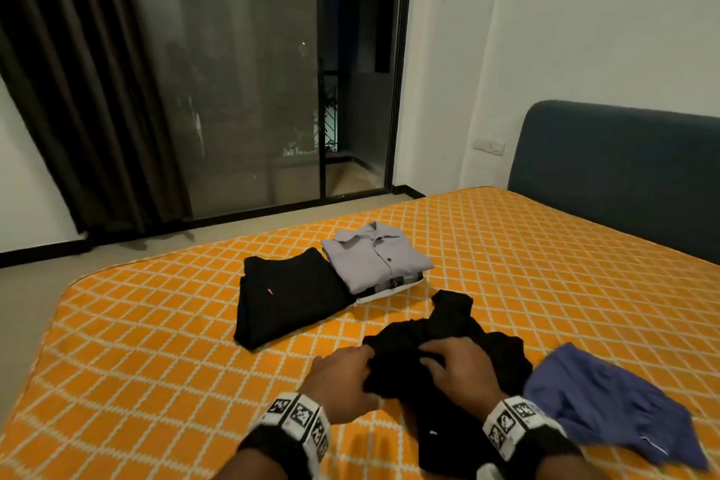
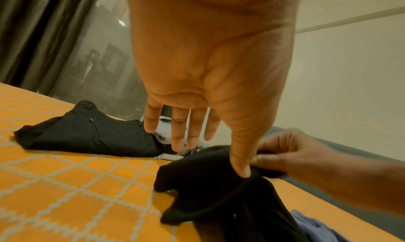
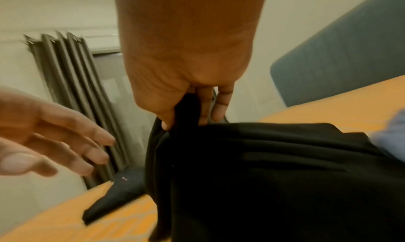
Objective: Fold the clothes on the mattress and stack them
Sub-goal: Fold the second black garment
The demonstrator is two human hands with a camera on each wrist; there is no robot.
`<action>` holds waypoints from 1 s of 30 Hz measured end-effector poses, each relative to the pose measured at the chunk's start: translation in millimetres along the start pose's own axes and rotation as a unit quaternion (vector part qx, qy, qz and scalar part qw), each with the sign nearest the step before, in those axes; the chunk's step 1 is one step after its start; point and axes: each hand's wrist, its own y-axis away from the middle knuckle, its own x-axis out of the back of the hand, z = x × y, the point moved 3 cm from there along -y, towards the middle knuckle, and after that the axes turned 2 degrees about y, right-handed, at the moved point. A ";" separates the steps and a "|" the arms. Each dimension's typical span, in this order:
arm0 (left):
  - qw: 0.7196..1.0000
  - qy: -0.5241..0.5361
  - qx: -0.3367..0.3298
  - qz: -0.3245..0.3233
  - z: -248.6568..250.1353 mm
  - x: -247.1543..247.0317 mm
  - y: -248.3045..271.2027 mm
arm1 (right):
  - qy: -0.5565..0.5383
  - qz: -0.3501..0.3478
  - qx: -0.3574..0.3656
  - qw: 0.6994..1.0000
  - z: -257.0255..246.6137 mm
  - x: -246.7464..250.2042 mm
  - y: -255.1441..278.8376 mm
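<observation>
Pinching the black garment in my right hand to spread it; left hand relaxed, fingers straight, steadying.

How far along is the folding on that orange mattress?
Partway. Done: folded black trousers lie beside a folded grey shirt that tops a small pile. In hand: a crumpled black garment, pinched by the right hand, with the left hand touching its edge. Left: a blue garment lies unfolded, and the trousers are not yet on the pile.

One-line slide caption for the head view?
Both hands gather a crumpled black garment beside folded clothes on the orange mattress.
</observation>
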 end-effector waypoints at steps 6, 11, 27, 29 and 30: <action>0.983 0.122 0.067 0.118 8.7 -5.6 8.0 | -0.349 0.142 0.071 0.924 -95.3 115.4 -0.5; 0.915 0.305 -0.009 0.263 5.9 25.3 36.8 | -0.506 0.140 0.116 0.843 -165.8 211.0 6.0; 0.810 0.303 -0.059 0.498 38.2 237.1 214.5 | -0.457 0.032 0.292 0.839 -320.6 279.5 52.1; 0.753 0.426 -0.074 0.495 19.1 255.2 231.4 | -0.392 0.026 0.289 0.873 -316.4 269.7 47.6; 0.717 0.480 -0.076 0.499 13.4 266.9 242.5 | -0.352 -0.001 0.277 0.894 -312.2 259.0 43.1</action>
